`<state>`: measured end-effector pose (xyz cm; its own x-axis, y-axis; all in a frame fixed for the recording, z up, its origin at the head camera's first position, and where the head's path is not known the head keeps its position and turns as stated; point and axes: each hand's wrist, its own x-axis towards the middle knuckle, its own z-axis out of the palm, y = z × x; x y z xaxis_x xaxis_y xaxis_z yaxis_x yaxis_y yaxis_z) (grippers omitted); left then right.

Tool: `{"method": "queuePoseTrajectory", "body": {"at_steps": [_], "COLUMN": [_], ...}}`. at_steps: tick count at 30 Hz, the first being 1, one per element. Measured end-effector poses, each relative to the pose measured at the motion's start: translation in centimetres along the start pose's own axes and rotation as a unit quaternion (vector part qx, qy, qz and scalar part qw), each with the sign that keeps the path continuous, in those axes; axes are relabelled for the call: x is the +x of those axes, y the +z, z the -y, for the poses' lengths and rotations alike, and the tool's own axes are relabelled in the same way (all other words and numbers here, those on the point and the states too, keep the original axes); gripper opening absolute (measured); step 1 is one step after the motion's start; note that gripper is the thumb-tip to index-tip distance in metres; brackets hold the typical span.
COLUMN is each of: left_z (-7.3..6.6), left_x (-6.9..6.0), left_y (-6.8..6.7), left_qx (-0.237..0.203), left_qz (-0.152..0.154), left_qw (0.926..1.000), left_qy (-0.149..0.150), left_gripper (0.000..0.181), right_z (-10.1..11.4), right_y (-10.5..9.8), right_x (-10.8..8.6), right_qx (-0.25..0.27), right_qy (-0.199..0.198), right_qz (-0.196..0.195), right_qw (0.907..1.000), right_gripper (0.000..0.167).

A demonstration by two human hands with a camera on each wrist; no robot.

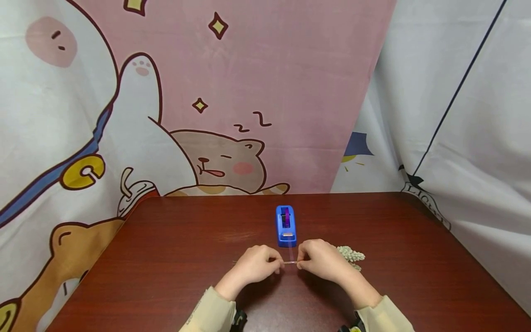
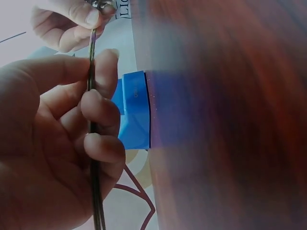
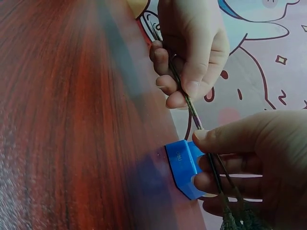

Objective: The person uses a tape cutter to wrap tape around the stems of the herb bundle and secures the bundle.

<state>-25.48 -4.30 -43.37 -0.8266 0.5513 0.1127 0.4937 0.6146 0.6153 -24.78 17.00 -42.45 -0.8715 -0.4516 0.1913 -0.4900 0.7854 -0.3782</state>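
A bundle of thin stems [image 1: 290, 262] runs level between the two hands; its pale green flower heads [image 1: 351, 254] stick out beyond the right hand. My left hand [image 1: 258, 264] pinches the stems, and in the left wrist view its fingers [image 2: 101, 105] curl round them. With thumb and fingertips my right hand [image 1: 322, 260] grips them nearer the heads. From the blue tape dispenser [image 1: 286, 239], a clear purplish strip of tape [image 1: 291, 251] reaches toward the stems between the hands. In the right wrist view the stems [image 3: 194, 112] look purplish between the hands.
The dark red-brown table [image 1: 186, 230] lies under everything, its far edge just behind the dispenser. Behind it hangs a pink and white cloth [image 1: 290, 92] with cartoon animals, and a white cloth [image 1: 477, 138] hangs at the right.
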Motion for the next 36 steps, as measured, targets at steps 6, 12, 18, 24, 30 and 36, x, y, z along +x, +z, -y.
{"method": "queuePoseTrajectory", "body": {"at_steps": [6, 12, 18, 24, 30, 36], "left_z": [0.2, 0.3, 0.4, 0.4, 0.4, 0.3], "left_x": [0.1, 0.2, 0.3, 0.4, 0.7, 0.8], "left_y": [-0.2, -0.5, -0.3, 0.1, 0.0, -0.1], "left_qx": [-0.010, -0.010, -0.010, -0.016, -0.010, -0.008], "left_qz": [0.014, 0.001, -0.017, -0.028, -0.035, -0.027], "left_qw": [0.9998, 0.9998, 0.9998, 0.9995, 0.9993, 0.9996], "left_qy": [0.005, 0.016, 0.011, 0.000, 0.010, 0.009], "left_gripper": [0.015, 0.011, 0.009, 0.007, 0.006, 0.004], "right_z": [-0.2, -0.4, -0.4, -0.7, -1.2, -1.5], "right_y": [0.0, -0.4, -1.2, -1.4, -1.3, -0.8], "right_x": [0.1, 0.5, 1.0, 1.8, 2.2, 2.3], "right_qx": [0.022, 0.043, 0.040, 0.071, 0.097, 0.115], "right_qy": [-0.014, -0.030, -0.007, -0.005, -0.019, -0.007], "right_qz": [0.008, 0.032, 0.077, 0.106, 0.103, 0.118], "right_qw": [0.9996, 0.9981, 0.9962, 0.9918, 0.9897, 0.9863], "right_gripper": [0.022, 0.012, 0.012, 0.017, 0.020, 0.020]}}
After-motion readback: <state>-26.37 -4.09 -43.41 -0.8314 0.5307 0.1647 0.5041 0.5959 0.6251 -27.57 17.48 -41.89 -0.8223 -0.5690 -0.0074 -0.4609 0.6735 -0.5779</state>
